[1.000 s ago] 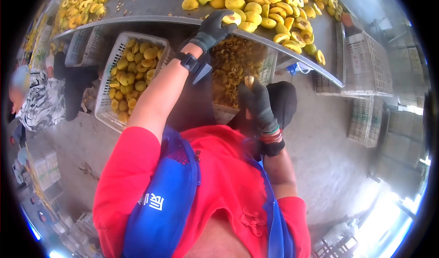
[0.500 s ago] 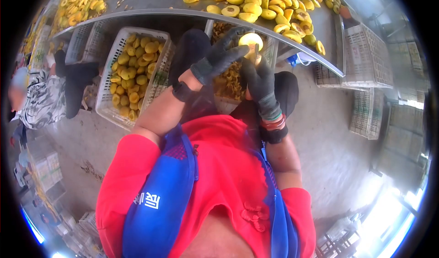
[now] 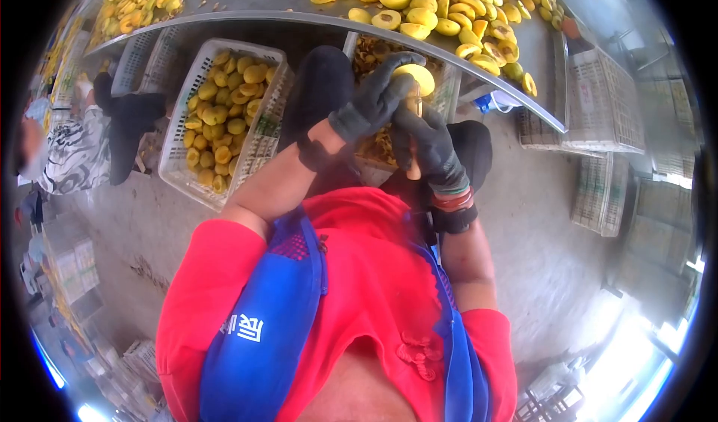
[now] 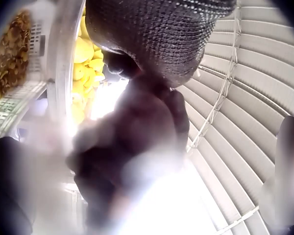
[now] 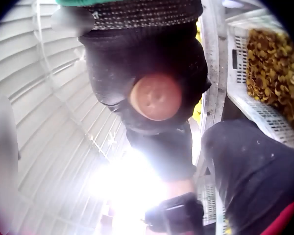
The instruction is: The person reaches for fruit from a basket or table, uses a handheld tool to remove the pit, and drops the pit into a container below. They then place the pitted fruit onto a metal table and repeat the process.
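Note:
In the head view my gloved left hand (image 3: 376, 102) holds a yellow peach half (image 3: 420, 80) between thumb and fingers, over a crate of brown scraps. My gloved right hand (image 3: 431, 150) grips a tool by its wooden handle (image 3: 413, 170), whose butt sticks out below the fist. The tool's upper end meets the near side of the peach half; its tip is hidden there. The right wrist view has the round handle end (image 5: 158, 97) poking out of the dark glove. In the left wrist view the left glove (image 4: 157, 39) fills the top, and the fruit is blurred.
A metal table (image 3: 258, 1) bears a heap of peach halves (image 3: 449, 7) ahead. At left stands a white crate (image 3: 173, 149) full of peach halves. The scrap crate (image 5: 237, 61) sits under the table edge. Stacked crates (image 3: 607, 100) stand right; another person (image 3: 78, 153) sits left.
My left hand has come from the table edge back toward me with a peach half, meeting the right hand's tool. Since then both hands have turned, and the tool's handle now shows below the right fist.

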`<state>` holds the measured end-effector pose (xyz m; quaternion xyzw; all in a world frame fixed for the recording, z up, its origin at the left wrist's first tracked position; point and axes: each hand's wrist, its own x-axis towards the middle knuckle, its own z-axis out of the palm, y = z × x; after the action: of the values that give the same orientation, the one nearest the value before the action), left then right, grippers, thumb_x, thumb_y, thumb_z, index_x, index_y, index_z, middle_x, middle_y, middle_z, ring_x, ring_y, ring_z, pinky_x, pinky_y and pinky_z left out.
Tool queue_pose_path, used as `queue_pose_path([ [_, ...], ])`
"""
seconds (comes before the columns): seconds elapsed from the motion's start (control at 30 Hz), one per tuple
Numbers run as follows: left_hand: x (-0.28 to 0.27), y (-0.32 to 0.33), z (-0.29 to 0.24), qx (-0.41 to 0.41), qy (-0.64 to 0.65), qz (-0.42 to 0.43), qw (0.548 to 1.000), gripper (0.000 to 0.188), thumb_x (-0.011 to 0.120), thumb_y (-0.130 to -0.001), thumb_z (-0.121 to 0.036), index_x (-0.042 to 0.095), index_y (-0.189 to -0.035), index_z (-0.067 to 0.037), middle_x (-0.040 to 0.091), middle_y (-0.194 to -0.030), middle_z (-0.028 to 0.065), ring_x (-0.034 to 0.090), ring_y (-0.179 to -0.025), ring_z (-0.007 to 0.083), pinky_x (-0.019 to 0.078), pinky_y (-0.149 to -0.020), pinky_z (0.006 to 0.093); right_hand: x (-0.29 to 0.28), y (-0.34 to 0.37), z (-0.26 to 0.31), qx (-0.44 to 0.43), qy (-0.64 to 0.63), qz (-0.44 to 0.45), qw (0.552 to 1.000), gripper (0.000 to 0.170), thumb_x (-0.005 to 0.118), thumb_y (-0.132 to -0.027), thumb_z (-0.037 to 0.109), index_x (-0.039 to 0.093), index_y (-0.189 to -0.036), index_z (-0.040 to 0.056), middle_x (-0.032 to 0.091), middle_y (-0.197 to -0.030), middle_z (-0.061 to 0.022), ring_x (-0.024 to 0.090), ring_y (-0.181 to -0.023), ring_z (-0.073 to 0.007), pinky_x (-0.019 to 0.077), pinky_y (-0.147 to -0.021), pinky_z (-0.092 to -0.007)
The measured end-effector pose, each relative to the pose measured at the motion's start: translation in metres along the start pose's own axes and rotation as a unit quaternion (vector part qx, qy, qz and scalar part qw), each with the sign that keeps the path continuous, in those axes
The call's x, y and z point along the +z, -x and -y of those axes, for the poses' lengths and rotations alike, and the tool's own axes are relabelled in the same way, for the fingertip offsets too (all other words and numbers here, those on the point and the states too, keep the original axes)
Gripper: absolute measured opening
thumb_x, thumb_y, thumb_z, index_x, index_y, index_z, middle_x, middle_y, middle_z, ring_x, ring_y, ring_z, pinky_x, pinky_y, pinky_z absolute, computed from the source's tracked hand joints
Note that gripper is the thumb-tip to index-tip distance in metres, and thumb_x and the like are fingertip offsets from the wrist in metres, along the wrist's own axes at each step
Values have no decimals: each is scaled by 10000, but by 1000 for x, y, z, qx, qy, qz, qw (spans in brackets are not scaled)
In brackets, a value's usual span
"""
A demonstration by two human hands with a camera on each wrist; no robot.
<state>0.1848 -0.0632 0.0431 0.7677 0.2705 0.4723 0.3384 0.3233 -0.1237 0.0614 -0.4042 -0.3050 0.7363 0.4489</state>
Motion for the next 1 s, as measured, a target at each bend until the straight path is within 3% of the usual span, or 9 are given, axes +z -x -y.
queue_pose_path([
  [0.2,5,-3,19,-145,278,-70,947,334,425,-973,-259,516,-1200,-32,583,-1134,93,561,-986,195,452,-880,308,-28,-6,-25,-54,121,69,989,135,513,-911,193,505,-891,60,445,-600,-14,372,-384,-104,299,-347,-222],
  [0.3,-35,-7,8,-222,70,-148,961,341,453,-962,-300,539,-1170,-43,609,-1069,90,575,-971,199,457,-871,316,-18,-1,-19,-4,0,83,997,123,504,-908,179,504,-881,59,446,-595,-20,387,-391,-106,303,-350,-221],
  [0.37,-56,4,34,-105,-132,-255,952,321,479,-946,-306,561,-1115,-46,639,-995,138,621,-940,271,483,-827,357,-7,-2,-7,8,80,14,997,130,532,-899,173,514,-862,49,465,-556,-20,415,-387,-108,327,-365,-231],
  [0.5,-129,58,108,-145,-470,-258,831,338,484,-919,-320,564,-1096,-43,625,-1048,191,611,-944,364,493,-807,421,-14,-11,-21,4,176,-97,980,125,564,-885,164,522,-850,51,486,-530,-24,433,-379,-112,336,-372,-247],
  [0.6,-192,96,125,-422,-509,-156,734,440,513,-876,-407,562,-1132,-52,627,-1070,188,605,-966,370,483,-829,448,-17,-11,-22,11,173,-87,981,96,546,-887,135,521,-837,56,512,-576,-19,454,-409,-104,347,-378,-250],
  [0.67,-210,118,144,-352,-572,-183,718,488,522,-859,-443,558,-1160,-62,626,-1083,183,595,-996,366,473,-842,452,-32,-21,-39,-24,216,-84,972,97,538,-893,134,524,-836,56,523,-609,-13,463,-442,-91,357,-393,-244],
  [0.83,-160,23,134,-64,-429,-176,884,376,615,-841,-269,565,-1150,-61,633,-1053,173,598,-940,367,472,-829,445,-28,-27,-36,-49,264,-88,959,58,535,-890,102,541,-862,52,531,-647,1,469,-498,-76,369,-428,-230],
  [0.9,-128,-23,134,-154,-455,2,877,355,612,-843,-273,578,-1132,-70,639,-1020,171,606,-918,363,482,-808,434,-18,-24,-30,14,242,-113,964,65,559,-870,111,549,-843,53,532,-663,-5,502,-547,-105,404,-472,-255],
  [1.0,-82,-70,161,-78,-311,6,947,388,608,-832,-297,575,-1155,-86,629,-1048,174,598,-958,355,478,-836,423,-40,-26,-42,-66,410,-68,907,59,580,-749,81,540,-784,56,540,-687,-83,547,-617,-245,444,-519,-350],
])
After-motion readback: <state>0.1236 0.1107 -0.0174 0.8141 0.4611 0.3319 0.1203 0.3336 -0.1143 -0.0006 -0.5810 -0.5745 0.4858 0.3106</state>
